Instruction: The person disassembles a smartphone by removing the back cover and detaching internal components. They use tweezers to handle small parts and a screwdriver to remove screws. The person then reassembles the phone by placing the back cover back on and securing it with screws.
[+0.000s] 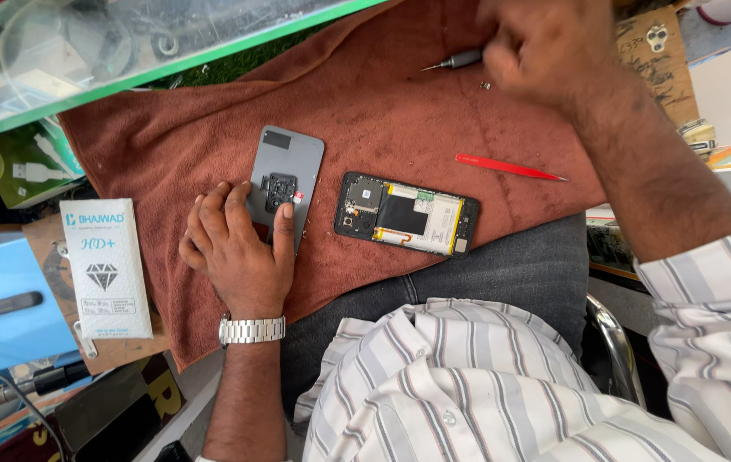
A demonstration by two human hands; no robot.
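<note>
Left hand (237, 248) presses flat on one grey phone back cover (287, 181); right hand (541, 51) grips one slim metal screwdriver (455, 61); one opened black phone (407, 214) lies between.

Cloth (400, 111): rust-brown, plain. Phone back cover (293, 167): grey, w/ black camera block (278, 190) and small red spot beside it. Opened phone (406, 214): black frame, white battery w/ yellow edge, small green patch far side. Tweezers (509, 167), right: red. Screwdriver (460, 60), far: grey-silver. Box (105, 267), left: white, blue lettering, diamond graphic. Shirt (485, 385), near: white w/ grey and tan stripes. Trousers (502, 269): dark grey. Wristwatch (252, 329): silver metal band. Shelf edge (169, 68), far left: green.
</note>
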